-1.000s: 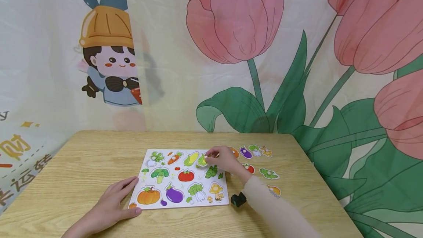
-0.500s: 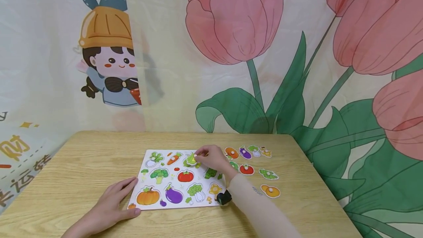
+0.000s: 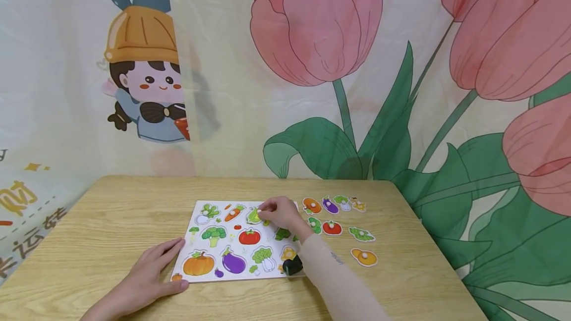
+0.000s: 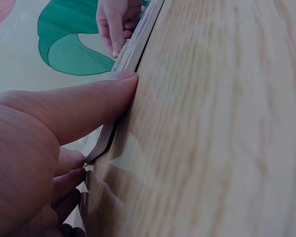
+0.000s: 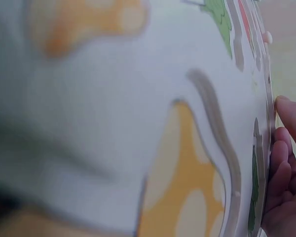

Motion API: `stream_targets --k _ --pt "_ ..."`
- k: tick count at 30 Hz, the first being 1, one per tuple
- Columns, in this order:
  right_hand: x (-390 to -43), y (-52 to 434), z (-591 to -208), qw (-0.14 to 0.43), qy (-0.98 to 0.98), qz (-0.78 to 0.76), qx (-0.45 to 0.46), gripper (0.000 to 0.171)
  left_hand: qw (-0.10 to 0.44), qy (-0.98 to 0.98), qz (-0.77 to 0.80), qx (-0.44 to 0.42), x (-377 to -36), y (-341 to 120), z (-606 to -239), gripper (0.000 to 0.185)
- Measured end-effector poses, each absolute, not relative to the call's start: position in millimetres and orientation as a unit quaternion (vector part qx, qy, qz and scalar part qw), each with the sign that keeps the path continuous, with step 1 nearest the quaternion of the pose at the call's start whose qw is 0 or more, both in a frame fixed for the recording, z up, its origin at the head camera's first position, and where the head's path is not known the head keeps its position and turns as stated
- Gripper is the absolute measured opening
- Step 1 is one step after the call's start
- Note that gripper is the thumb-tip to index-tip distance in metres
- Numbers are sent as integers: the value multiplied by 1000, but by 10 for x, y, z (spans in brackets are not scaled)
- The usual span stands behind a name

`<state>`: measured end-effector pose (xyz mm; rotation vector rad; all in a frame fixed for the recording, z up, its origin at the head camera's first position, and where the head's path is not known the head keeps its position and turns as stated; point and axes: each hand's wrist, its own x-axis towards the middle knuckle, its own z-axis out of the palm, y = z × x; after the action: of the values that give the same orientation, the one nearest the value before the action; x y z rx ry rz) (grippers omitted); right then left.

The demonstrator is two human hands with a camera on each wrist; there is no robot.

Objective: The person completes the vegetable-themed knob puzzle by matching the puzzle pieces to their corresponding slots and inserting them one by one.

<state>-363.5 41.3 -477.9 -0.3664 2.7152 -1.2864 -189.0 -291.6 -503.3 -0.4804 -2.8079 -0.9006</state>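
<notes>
A white vegetable puzzle board [image 3: 194,245] lies on the wooden table [image 3: 111,222]. My right hand [image 3: 277,213] pinches the peg of a yellow-green corn piece [image 3: 254,216] over the board's top row. My left hand [image 3: 149,276] rests flat on the table, thumb and fingers straight against the board's near-left corner. The left wrist view shows the thumb [image 4: 84,101] touching the board edge [image 4: 130,52]. The right wrist view is a blurred close-up of the board [image 5: 113,123] with curled fingers [image 5: 286,163] at the right.
Several loose vegetable pieces lie right of the board: pumpkin [image 3: 312,205], eggplant [image 3: 330,205], tomato [image 3: 332,228], leafy greens [image 3: 361,234], an orange one [image 3: 364,257]. A printed tulip cloth [image 3: 357,88] hangs behind. The table's right edge [image 3: 439,256] is close.
My right hand has carried the corn piece leftward along the top row of the board. The left hand has stayed at the board's corner.
</notes>
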Motion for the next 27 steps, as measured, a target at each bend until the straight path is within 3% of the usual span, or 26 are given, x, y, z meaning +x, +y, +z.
stream_targets --k 27 --pt "-3629 270 -4788 53 906 -413 -73 6 63 -937 -305 -158 -1898 -2915 -5010 101"
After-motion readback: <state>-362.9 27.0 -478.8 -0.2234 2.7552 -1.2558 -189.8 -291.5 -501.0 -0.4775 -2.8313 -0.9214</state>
